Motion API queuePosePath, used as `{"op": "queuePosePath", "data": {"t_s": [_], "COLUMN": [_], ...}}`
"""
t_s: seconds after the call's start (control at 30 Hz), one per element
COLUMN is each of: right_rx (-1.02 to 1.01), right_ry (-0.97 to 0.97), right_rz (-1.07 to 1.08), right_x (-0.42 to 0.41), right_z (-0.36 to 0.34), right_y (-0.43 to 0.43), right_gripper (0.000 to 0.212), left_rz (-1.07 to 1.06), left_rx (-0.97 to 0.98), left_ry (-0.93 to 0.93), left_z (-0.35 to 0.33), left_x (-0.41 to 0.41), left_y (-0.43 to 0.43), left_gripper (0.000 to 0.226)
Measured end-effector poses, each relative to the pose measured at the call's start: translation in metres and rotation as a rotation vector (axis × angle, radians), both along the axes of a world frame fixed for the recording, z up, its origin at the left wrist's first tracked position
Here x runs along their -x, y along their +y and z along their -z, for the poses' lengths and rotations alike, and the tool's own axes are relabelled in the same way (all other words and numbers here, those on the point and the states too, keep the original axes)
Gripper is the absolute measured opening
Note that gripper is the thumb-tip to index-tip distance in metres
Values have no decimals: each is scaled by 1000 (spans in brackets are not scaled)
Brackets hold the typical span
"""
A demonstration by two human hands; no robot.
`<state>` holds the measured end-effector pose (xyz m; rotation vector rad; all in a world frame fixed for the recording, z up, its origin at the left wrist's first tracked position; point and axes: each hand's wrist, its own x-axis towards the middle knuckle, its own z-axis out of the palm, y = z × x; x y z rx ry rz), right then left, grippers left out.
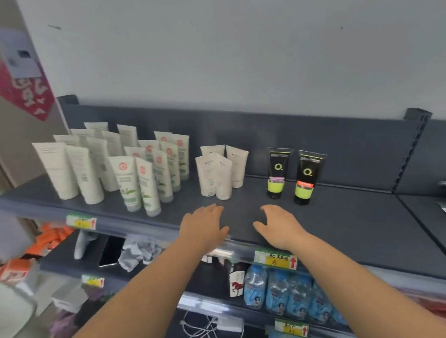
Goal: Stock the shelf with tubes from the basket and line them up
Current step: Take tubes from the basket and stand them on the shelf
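Both of the person's hands are over the front part of a dark grey metal shelf (355,211), and neither holds anything. The left hand (204,224) lies palm down with its fingers straight and close together, above the shelf's front edge. The right hand (278,226) is just beside it, palm down, thumb spread wide and fingers loosely bent. Whether either hand touches the shelf cannot be told.

The tubes stand cap-down on the same shelf, behind the hands and to their left. Farthest left is a cluster of plain white plastic tubes (57,172). Next to it stand white tubes with a red round logo and green leaf print (126,182) in two rough rows running front to back. Right of these, a small group of white tubes with blue print (209,175) stands close together, directly behind the left hand. Two black tubes with lime-green bands (277,172) stand side by side, apart from each other, behind the right hand.

At the lower left corner a blurred pale rounded container rim (5,309) shows; it may be the basket. Yellow price labels with red arrows (275,258) sit on the shelf rails. The shelf below holds a black phone (111,250) and clear blue bottles (281,290).
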<state>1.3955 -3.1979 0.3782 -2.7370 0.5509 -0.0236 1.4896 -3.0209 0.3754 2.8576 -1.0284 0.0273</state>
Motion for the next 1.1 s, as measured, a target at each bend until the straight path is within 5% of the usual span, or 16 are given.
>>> {"op": "queuePosePath", "data": {"t_s": [0.33, 0.7, 1.1], "right_rx": [200, 282, 258], "right_ry": [-9, -9, -59], "right_rz": [-284, -652, -964], "right_x": [-40, -87, -135], "right_z": [20, 47, 61], "right_y": [183, 403, 564], "right_gripper": [63, 65, 58], "left_rz": [-139, -495, -818], "left_rx": [-61, -170, -85], "left_ry": [-86, 46, 145], "left_z": [20, 41, 81], "left_x": [-6, 24, 31], "left_y": [210, 433, 578], "left_gripper": [61, 67, 66]}}
